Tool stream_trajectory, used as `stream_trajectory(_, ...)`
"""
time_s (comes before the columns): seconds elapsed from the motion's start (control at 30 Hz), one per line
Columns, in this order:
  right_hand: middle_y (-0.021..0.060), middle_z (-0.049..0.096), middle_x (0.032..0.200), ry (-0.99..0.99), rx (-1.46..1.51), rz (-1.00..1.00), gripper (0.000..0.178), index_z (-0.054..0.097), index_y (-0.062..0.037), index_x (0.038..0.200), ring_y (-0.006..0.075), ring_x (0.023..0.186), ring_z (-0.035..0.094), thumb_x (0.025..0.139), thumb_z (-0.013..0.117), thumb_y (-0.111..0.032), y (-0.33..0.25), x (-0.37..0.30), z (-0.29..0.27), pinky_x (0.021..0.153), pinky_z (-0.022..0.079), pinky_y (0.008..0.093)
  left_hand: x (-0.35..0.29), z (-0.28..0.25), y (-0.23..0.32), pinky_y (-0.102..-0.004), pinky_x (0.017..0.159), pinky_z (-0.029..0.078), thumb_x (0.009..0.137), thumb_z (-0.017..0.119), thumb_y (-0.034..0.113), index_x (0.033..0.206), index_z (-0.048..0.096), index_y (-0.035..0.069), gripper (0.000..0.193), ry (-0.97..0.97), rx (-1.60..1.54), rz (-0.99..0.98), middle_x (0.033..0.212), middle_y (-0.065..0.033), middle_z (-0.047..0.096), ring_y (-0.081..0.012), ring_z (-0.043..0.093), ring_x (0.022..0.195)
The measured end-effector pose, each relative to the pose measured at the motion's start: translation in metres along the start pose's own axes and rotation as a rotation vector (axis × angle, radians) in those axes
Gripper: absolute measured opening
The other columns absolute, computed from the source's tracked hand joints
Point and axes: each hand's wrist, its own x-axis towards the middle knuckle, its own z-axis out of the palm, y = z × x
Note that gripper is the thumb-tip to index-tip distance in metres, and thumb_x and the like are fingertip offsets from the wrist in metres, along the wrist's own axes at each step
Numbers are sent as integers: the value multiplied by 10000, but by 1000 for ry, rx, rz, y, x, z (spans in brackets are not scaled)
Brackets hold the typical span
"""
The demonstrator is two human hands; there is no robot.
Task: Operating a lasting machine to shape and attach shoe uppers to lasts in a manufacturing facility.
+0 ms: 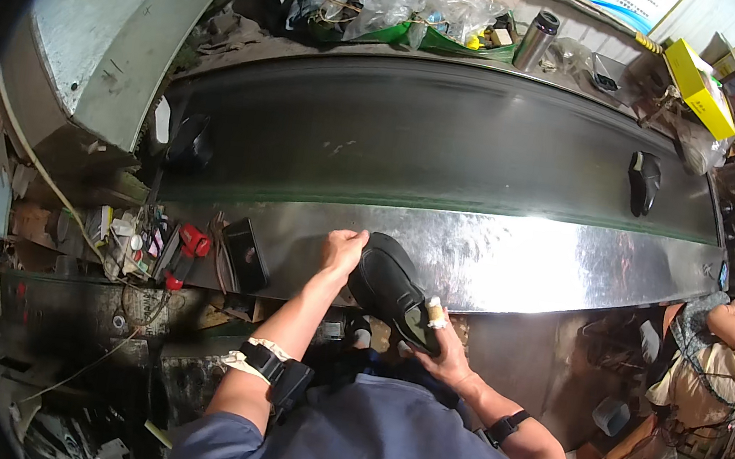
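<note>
A black shoe (387, 274) is held between my two hands above the front edge of the metal bench, its toe pointing away from me and its greenish inside showing at the heel end. My left hand (344, 252) is closed on the toe's left side. Lower right, my right hand (446, 356) grips the heel end; a tan and white wrapping (437, 314) covers one of its fingers. Part of the right hand's grip is hidden behind the shoe.
A dark conveyor belt (435, 136) runs beyond the metal ledge (494, 255). One black shoe (643, 184) rests at its right, another dark shoe (191, 141) at its left. A dark tray (245, 255) and red tool (193, 241) lie left. Another person (711, 368) is at right.
</note>
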Motion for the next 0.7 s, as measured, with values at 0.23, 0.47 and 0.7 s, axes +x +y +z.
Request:
stream_trajectory(0.23, 303, 370, 1554, -41, 35, -12, 995, 284, 35, 1566, 465, 1471, 344, 764, 851, -127, 23, -4, 7, 1218, 283, 505, -30, 38, 14, -495, 993, 509, 734, 803, 440, 1225, 596, 17, 681, 216, 295, 85, 1198, -235, 675, -419, 643, 1145)
stream_trajectory(0.47, 295, 389, 1545, -65, 64, -22, 1024, 215, 31, 1593, 436, 1455, 389, 813, 837, -197, 19, 2, 0, 1185, 333, 458, -23, 21, -6, -482, 870, 547, 730, 758, 367, 1029, 683, -4, 482, 248, 63, 82, 976, -230, 731, -405, 703, 977)
stream_trajectory(0.7, 204, 74, 1710, -362, 806, 673, 1050, -193, -115, 1621, 304, 1556, 196, 1026, 630, -384, -39, 71, -31, 1244, 217, 418, -85, -28, -25, -381, 741, 546, 732, 826, 306, 994, 683, 19, 413, 353, -225, 116, 837, -92, 703, -209, 670, 789)
